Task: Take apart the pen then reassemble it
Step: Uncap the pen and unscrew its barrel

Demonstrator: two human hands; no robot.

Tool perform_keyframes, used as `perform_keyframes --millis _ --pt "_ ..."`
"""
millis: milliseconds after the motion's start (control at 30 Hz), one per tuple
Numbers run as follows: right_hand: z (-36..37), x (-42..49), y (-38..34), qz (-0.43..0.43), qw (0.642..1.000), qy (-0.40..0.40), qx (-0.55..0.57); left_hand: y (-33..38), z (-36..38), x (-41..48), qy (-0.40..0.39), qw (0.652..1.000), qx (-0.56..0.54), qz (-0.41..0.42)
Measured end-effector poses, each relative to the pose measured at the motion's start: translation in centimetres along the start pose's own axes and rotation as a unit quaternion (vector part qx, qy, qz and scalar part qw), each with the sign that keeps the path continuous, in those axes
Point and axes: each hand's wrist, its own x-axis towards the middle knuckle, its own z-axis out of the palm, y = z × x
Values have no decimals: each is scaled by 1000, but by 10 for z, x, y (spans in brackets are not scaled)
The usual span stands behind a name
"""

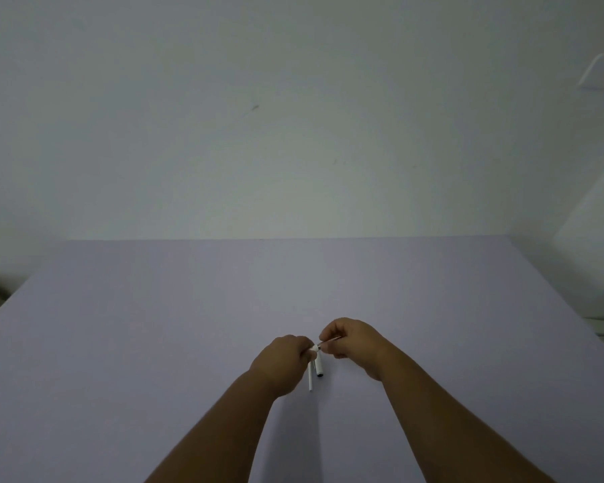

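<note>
My left hand [286, 360] grips two white pen parts that stick down out of the fist: a thin white tube [310, 379] and a thicker white barrel [318, 368] with a dark end. My right hand [349, 339] pinches a thin metallic piece [330, 340], which looks like the pen's refill or tip. That piece meets a white end at my left fingertips. Both hands hover close together just above the lilac table [154, 343]. My fingers hide how the parts join.
The lilac table spreads wide on every side of my hands. A pale wall [293, 116] rises behind its far edge. A white object [600, 74] hangs on the wall at the upper right, and white furniture [593, 238] stands past the table's right edge.
</note>
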Motion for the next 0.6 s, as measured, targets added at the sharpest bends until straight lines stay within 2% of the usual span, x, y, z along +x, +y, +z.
perform_keyframes --millis 200,433,600 --pt "3 -4 -1 35 997 -10 69 -1 -1 -3 13 999 -48 -7" --pt "6 -4 -5 -17 988 20 155 2 -1 -3 4 987 -154 -35" --pt "1 -4 -12 -27 978 20 207 -1 -2 -3 2 981 -188 -45"
